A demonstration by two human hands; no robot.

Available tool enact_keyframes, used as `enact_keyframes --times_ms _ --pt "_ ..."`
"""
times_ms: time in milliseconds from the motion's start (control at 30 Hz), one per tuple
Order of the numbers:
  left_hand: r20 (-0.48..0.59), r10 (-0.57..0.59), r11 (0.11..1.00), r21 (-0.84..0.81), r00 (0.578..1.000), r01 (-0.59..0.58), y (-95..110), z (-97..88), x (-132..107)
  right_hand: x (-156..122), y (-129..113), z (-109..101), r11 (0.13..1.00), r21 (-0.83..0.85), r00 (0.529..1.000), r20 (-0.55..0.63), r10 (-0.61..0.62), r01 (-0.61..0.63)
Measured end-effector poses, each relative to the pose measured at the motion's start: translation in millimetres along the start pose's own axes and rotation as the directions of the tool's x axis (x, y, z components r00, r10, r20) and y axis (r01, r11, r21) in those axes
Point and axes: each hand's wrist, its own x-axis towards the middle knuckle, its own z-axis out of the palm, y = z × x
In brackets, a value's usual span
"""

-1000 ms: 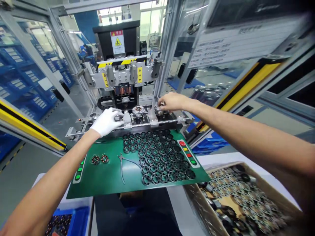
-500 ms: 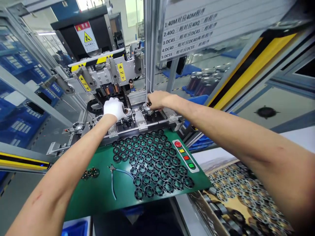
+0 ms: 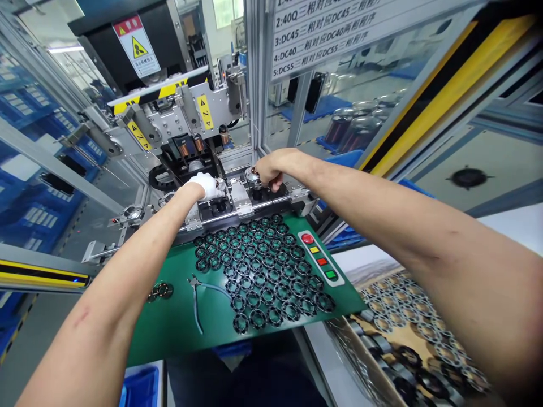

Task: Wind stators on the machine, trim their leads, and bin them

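My left hand [image 3: 206, 185], in a white glove, is closed at a round metal winding fixture [image 3: 220, 188] on the machine. Its fingertips are mostly hidden, and I cannot make out what they grip. To the right, my bare right hand [image 3: 271, 169] has its fingers curled at a second round fixture [image 3: 251, 180]. A small ring-shaped stator with copper windings [image 3: 255, 171] shows at these fingertips, sitting at the top of that fixture. Black ring-shaped stator cores [image 3: 263, 277] lie in rows on the green work surface [image 3: 178, 328] below both hands.
Blue-handled cutters [image 3: 197, 305] and a few copper-wound stators [image 3: 162, 290] lie on the left. A button panel [image 3: 321, 259] is on the right. Above my hands hangs the winding head [image 3: 178, 121] with wire nozzles. A box of metal rings [image 3: 407, 316] stands at lower right.
The camera view has shifted slightly. My left hand has moved a little right and lower against its fixture; my right hand's fingers have tilted downward, and more of its fixture shows.
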Motion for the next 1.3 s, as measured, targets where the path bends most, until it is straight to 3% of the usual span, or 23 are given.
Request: enact_keyframes --times_ms 133,267,333,400,467,567,667,733,767,833,900,967,1033,1100,1167,1233,1300 --pt "0.023 0.003 1.000 0.016 1.000 -0.003 1.0 3.8 -5.8 -13.5 2.2 -10.3 1.000 -0.006 1.000 0.009 0.009 -0.009" --pt "0.014 0.005 1.000 0.021 1.000 -0.005 0.7 6.3 -9.0 -32.4 5.3 -35.6 1.000 -0.004 0.996 -0.086 0.004 -0.005" --pt "0.017 0.012 1.000 0.022 1.000 -0.012 -0.9 3.4 -7.8 -52.5 3.0 -43.0 1.000 -0.019 0.986 -0.167 -0.004 0.001" --pt "0.025 0.024 0.999 0.024 0.999 -0.025 -3.5 -3.4 -6.4 -83.8 -1.8 -36.7 0.997 -0.057 0.969 -0.237 -0.072 0.060" --pt "0.029 0.036 0.999 0.027 0.999 -0.037 -5.8 -10.7 -6.8 -123.7 -7.6 -12.0 0.969 -0.105 0.938 -0.247 -0.243 0.223" --pt "0.010 0.038 0.999 0.024 0.999 -0.039 -5.0 -12.7 -12.4 -184.4 -15.5 54.4 0.852 -0.061 0.828 -0.208 -0.520 0.520" --pt "-0.021 0.029 1.000 0.008 0.999 -0.029 1.5 -3.5 -19.5 -225.5 -22.0 132.7 0.795 0.104 0.802 -0.092 -0.591 0.598" --pt "-0.028 0.027 1.000 -0.004 0.999 -0.027 4.7 -1.8 -21.6 -238.6 -25.8 176.9 0.749 0.172 0.763 -0.031 -0.645 0.640" --pt "-0.032 0.026 1.000 -0.009 0.999 -0.027 4.3 -5.1 -22.3 -241.9 -27.5 194.4 0.755 0.180 0.770 -0.018 -0.638 0.630" --pt "-0.064 0.020 1.000 -0.017 0.998 -0.021 -2.1 -21.0 -26.5 -245.1 -30.2 219.0 0.778 0.204 0.798 -0.023 -0.603 0.594" --pt "-0.163 0.015 0.999 -0.026 0.987 -0.019 -16.0 -44.4 -41.4 -246.7 -31.8 230.9 0.792 0.263 0.828 -0.053 -0.558 0.551" --pt "-0.323 0.038 0.998 -0.031 0.946 -0.050 -34.5 -63.3 -73.2 -247.8 -32.7 233.9 0.776 0.337 0.837 -0.084 -0.540 0.534" --pt "-0.454 0.120 0.990 -0.017 0.883 -0.143 -53.9 -63.8 -121.8 -247.7 -34.7 232.7 0.744 0.373 0.823 -0.114 -0.556 0.554" --pt "-0.476 0.269 0.949 -0.020 0.838 -0.316 -70.0 -37.6 -179.6 -245.2 -39.7 231.1 0.709 0.355 0.786 -0.158 -0.598 0.610" --pt "-0.414 0.413 0.862 -0.110 0.811 -0.495 -79.1 14.2 -235.4 -239.1 -49.8 230.6 0.683 0.294 0.743 -0.219 -0.633 0.669" --pt "-0.236 0.319 0.865 -0.322 0.918 -0.384 -80.2 81.1 -280.4 -228.2 -67.7 230.8 0.669 0.213 0.701 -0.276 -0.658 0.712" --pt "-0.018 0.137 0.891 -0.434 0.990 -0.131 -76.0 148.5 -311.1 -212.2 -95.8 231.3 0.670 0.101 0.664 -0.307 -0.682 0.735"
